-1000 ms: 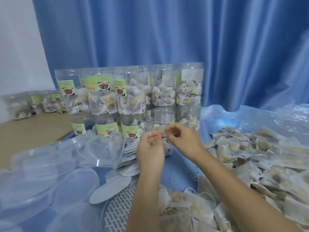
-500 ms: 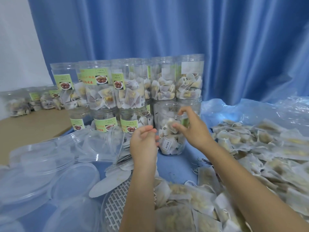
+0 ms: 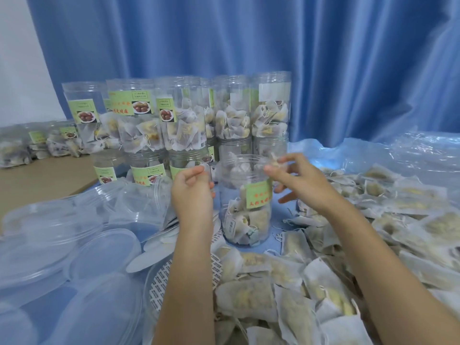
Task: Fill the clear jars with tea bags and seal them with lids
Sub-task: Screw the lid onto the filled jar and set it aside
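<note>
An open clear jar (image 3: 245,200) with a green label stands upright on the blue table cover (image 3: 146,231), between the two hands, its lower half packed with tea bags. Behind it, two tiers of labelled filled jars (image 3: 189,120) are stacked against the blue curtain (image 3: 249,33). The right hand (image 3: 296,181) pinches a tea bag (image 3: 272,161) over the jar's rim; the left hand (image 3: 193,192), fingers curled, is just beside the jar's left wall, though I cannot tell if it holds anything. Half a second ago the right hand was lower at the rim and the jar's label faced away. Clear lids (image 3: 104,252) crowd the left, a heap of loose tea bags (image 3: 373,232) fills the right, leaving only a narrow strip of cover around the jar
</note>
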Motion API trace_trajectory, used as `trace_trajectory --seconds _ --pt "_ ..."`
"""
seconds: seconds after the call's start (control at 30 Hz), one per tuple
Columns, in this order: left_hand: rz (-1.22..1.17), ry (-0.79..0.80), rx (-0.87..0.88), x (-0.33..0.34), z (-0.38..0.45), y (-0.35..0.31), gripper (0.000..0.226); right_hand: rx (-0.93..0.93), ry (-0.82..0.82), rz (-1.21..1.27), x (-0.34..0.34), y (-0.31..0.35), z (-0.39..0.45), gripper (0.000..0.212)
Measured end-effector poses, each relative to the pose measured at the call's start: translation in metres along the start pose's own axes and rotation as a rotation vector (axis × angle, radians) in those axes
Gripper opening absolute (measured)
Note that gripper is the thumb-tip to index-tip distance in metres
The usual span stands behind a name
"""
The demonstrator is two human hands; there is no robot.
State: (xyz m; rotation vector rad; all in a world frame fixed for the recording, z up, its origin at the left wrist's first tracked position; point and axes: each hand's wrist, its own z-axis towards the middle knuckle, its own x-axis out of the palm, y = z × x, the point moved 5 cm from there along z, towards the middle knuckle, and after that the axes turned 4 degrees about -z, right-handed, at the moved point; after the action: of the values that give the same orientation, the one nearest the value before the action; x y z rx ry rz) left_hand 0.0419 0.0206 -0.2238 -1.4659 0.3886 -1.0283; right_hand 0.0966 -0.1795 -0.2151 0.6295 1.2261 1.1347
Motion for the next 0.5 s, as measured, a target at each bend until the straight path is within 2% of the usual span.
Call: trace_trajectory --seconds 0.03,0.13,0.2,0.27,0.33,0.4,0.5 --pt "0.002 -0.002 0.003 0.000 0.000 -0.001 0.015 0.072 0.033 -0.063 -0.001 -0.006 0.000 0.039" --pt "0.009 0.007 0.002 0.001 -0.001 -0.001 0.015 0.275 0.246 -0.212 0.004 -0.023 -0.001 0.030" --pt "0.011 0.010 -0.008 0.000 -0.001 -0.001 0.013 0.292 0.347 -0.409 0.008 -0.029 -0.003 0.021" --pt "0.004 0.002 -0.018 -0.001 0.001 0.000 0.013 0.256 0.459 -0.750 0.013 -0.032 -0.007 0.022" --pt "-0.006 -0.007 -0.025 -0.003 0.002 0.000 0.015 0.295 0.577 -0.962 0.020 -0.037 -0.013 0.035" --pt "-0.006 -0.005 -0.033 -0.003 0.002 0.001 0.015 0.325 0.640 -1.091 0.026 -0.043 -0.016 0.046" --pt "0.000 0.011 -0.048 0.000 0.000 0.002 0.017 0.205 0.578 -1.132 0.036 -0.042 -0.014 0.043"
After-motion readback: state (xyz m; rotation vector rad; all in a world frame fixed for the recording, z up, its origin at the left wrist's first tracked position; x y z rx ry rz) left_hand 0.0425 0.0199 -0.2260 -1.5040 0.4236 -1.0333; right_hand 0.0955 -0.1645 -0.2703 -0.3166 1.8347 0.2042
